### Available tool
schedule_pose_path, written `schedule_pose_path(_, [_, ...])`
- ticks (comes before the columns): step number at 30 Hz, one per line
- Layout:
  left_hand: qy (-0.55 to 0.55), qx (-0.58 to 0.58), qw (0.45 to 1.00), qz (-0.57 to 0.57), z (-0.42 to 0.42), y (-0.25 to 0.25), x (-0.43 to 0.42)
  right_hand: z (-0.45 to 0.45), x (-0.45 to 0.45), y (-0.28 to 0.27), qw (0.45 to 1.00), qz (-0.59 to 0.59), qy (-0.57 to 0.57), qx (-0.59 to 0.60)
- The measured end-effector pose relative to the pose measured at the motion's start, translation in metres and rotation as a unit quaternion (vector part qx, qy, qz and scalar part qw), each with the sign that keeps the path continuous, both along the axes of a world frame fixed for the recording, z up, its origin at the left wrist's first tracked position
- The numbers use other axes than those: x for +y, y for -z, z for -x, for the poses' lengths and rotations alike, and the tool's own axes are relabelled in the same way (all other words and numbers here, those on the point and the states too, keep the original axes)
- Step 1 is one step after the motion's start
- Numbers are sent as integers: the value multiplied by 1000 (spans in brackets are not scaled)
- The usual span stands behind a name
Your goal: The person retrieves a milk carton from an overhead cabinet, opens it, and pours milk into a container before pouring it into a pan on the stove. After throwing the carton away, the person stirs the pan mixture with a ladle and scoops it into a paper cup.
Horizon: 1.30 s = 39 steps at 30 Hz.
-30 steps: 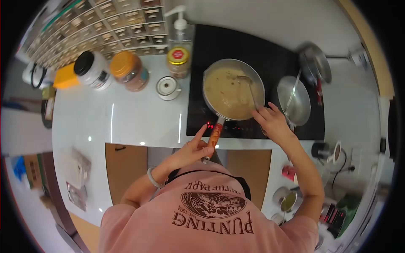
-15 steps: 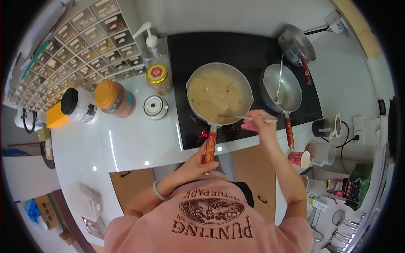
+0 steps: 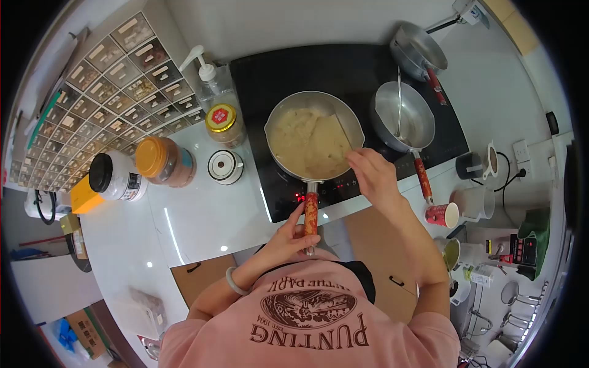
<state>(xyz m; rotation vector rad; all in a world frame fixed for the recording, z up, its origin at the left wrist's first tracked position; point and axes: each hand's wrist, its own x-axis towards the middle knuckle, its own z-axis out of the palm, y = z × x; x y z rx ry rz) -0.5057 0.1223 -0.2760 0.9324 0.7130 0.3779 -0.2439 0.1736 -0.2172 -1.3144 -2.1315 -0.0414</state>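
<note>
A grey saucepan [image 3: 273,110] of milky tan liquid [image 3: 307,144] sits on the black cooktop. My left hand [image 3: 291,238] is closed round the end of its red-and-gold patterned handle [image 3: 311,211]. Over the pan's right rim, my right hand [image 3: 373,175] pinches a thin, long-handled spoon [image 3: 345,132]. The spoon's stem slants up and left across the pan, and its far end is in the liquid, so its head is hidden. Darker flecks and foamy streaks float on the surface.
A second saucepan [image 3: 420,126] with a metal utensil [image 3: 399,104] stands right on the cooktop [image 3: 264,73], a third pan [image 3: 417,49] behind it. Jars [image 3: 164,161], a pump bottle [image 3: 211,83] and labelled drawers [image 3: 123,76] line the left. A red paper cup [image 3: 439,214] stands right.
My right hand has turned over and moved the spoon from the pan's lower edge to its right side. The liquid has swirled. My left hand stays on the handle; the view has shifted slightly.
</note>
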Motion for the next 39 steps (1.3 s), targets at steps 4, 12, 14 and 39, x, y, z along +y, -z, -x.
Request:
schedule_pose_path(4, [-3,14,1000,14,-1,-3,3,8,-11,19,989,-51,33,-134])
schedule_pose_path(12, [3,8,1000,27,-3,4,5,50,10,41,986,-27,106,-124])
schedule_pose_path(14, [8,2,1000,28,-3,2,5,58,20,46,990,-32,98,-100])
schedule_pose_path(39, [1,9,1000,14,0,6,4,27,-80,-6,977,59,-79,-191])
